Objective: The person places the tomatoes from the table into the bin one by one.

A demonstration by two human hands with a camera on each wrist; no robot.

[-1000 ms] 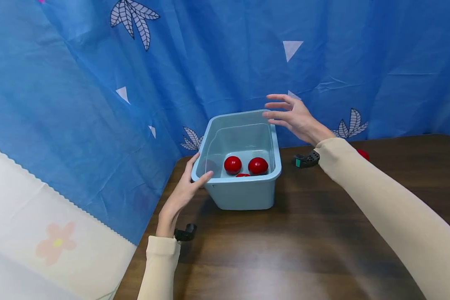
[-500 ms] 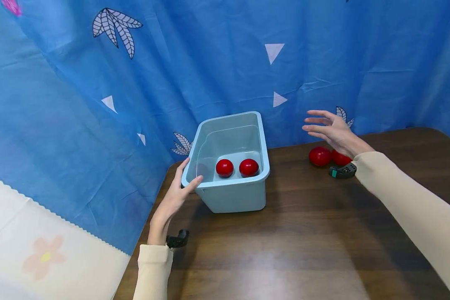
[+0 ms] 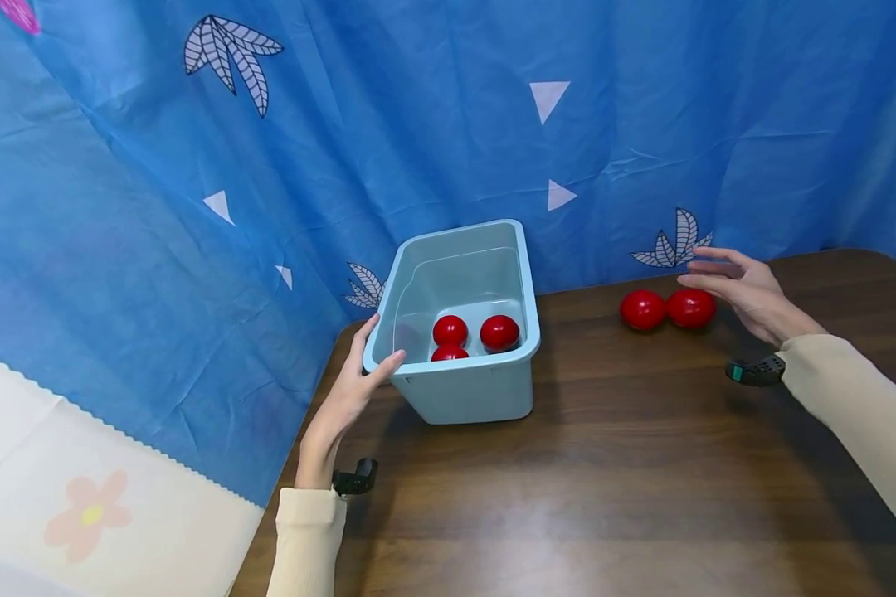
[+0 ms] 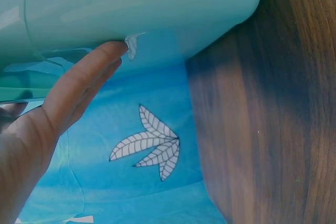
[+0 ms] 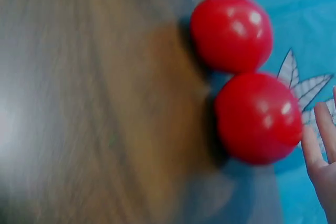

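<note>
A light blue plastic bin (image 3: 463, 390) stands on the table, with several glossy red tomato-like balls (image 3: 499, 332) inside near its front wall. My left hand (image 3: 347, 385) rests at the bin's front left corner, thumb by the rim and straight fingers along the outer side. In the left wrist view, the fingers (image 4: 86, 74) touch the bin's wall. Two more red balls (image 3: 643, 309) (image 5: 232, 32) sit side by side at the table's back edge. Just right of them, my right hand (image 3: 747, 290) hovers with fingers spread and nothing held. Its fingertips appear beside the nearer ball (image 5: 259, 118).
The dark wooden table (image 3: 567, 489) reaches forward and right of the bin. A blue patterned curtain (image 3: 448, 124) hangs right behind the table's back edge and continues down the left side. Each wrist wears a black band (image 3: 756, 371).
My right hand has moved right, from above the bin's far right corner to beside the two balls on the table. My left hand stays at the bin. The view has shifted slightly right.
</note>
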